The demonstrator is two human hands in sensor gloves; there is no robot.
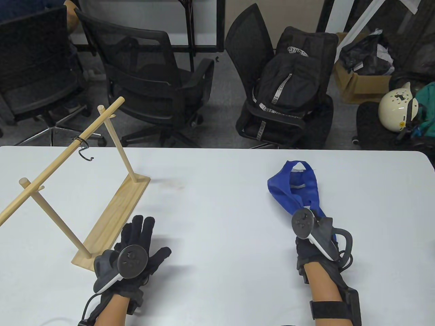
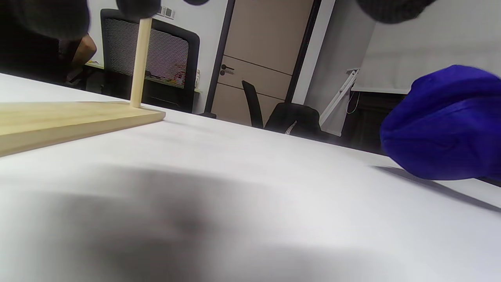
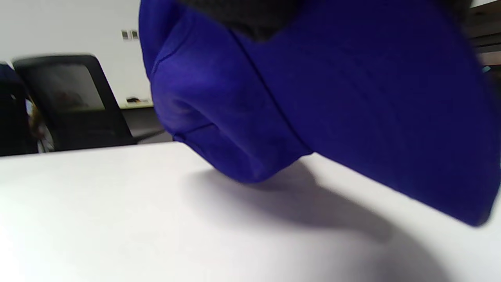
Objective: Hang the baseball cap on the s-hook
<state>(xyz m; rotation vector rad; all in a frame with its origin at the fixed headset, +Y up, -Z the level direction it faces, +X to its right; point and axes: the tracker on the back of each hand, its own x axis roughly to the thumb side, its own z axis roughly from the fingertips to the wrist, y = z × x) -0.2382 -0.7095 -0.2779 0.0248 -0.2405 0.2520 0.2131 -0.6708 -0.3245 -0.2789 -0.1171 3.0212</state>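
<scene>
A blue baseball cap (image 1: 295,186) is at the right of the white table, lifted off the surface with its shadow under it in the right wrist view (image 3: 313,98). My right hand (image 1: 311,220) grips it at the near end, by the brim. It also shows at the right of the left wrist view (image 2: 442,125). A black s-hook (image 1: 83,149) hangs from the top rod of a wooden rack (image 1: 112,210) at the left. My left hand (image 1: 141,237) lies flat and open on the table beside the rack's base, holding nothing.
The white table (image 1: 217,203) has bare surface between my two hands. Black office chairs (image 1: 149,74), a backpack (image 1: 289,81) on a chair, a cardboard box (image 1: 360,85) and a white helmet (image 1: 397,105) stand beyond the far edge.
</scene>
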